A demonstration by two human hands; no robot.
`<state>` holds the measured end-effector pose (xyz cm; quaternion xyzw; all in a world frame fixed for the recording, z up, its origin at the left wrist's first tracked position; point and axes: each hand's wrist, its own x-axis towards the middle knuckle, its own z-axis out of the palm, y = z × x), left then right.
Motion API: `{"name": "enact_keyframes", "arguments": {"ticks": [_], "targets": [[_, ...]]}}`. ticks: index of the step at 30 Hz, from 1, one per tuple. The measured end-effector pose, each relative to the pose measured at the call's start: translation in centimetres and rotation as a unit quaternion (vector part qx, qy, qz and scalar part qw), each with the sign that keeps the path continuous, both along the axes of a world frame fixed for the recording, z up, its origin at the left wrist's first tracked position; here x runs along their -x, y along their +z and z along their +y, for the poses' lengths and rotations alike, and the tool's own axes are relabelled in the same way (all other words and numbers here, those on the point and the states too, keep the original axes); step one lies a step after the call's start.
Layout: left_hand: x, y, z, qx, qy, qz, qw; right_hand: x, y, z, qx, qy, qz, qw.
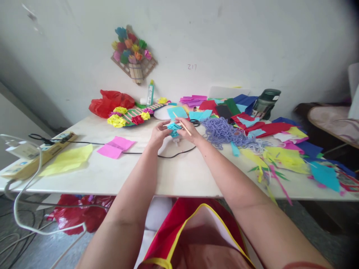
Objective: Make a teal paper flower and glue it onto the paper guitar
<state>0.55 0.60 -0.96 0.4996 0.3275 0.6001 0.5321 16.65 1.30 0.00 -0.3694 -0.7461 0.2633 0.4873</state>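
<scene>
My left hand [159,135] is closed on a crumpled piece of light-blue paper [174,129], gathered like a small flower, above the middle of the table. From the other side my right hand [192,135] grips a thin wooden stick [183,124], slanting up to the left across my fingers. My right fingertips come close to the blue paper; whether they touch it I cannot tell. Just behind my right hand lie black-handled scissors [194,122]. Flat light-blue sheets [178,113] lie beyond both hands. A black cable [176,154] runs beneath my wrists.
Purple yarn [221,130] and coloured paper scraps [288,158] cover the right side, near a dark bottle [266,104]. At left are a power strip [60,144], a yellow sheet [70,158] and a pink sheet [115,147]. A flower-decorated green panel [130,116] lies behind, beside a glue tube [150,93].
</scene>
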Motion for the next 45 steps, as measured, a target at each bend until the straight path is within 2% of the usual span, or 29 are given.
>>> {"name": "enact_keyframes", "arguments": {"ticks": [6,11,15,19,22,25,32,39,45], "targets": [[0.2,-0.2,0.5,0.035,-0.008,-0.067,0.997,-0.5,0.0,1.0,0.037,-0.09,0.085,0.992],[0.4,-0.4,0.8,0.036,-0.02,-0.099,0.994,-1.3,0.3,1.0,0.061,-0.089,0.083,0.991],[0.5,-0.4,1.0,0.032,-0.026,-0.103,0.994,-2.0,0.6,0.8,0.04,-0.039,0.054,0.997],[0.6,-0.4,0.9,0.035,-0.025,-0.111,0.993,-2.9,1.3,0.3,0.083,0.054,0.032,0.995],[0.6,-0.4,0.9,0.045,-0.022,-0.118,0.992,-3.3,1.5,0.2,0.101,0.073,0.051,0.991],[0.6,-0.4,0.9,0.049,-0.023,-0.118,0.992,-3.5,1.5,0.4,0.067,0.03,0.048,0.996],[0.6,0.0,0.4,0.06,-0.019,-0.113,0.992,-4.1,1.6,0.8,-0.012,-0.062,-0.036,0.997],[0.6,0.2,0.3,0.062,-0.012,-0.114,0.991,-5.2,1.9,0.4,-0.035,-0.105,-0.122,0.986],[0.9,0.1,0.5,0.068,-0.01,-0.121,0.99,-6.0,1.4,1.0,-0.033,-0.112,-0.108,0.987]]}}
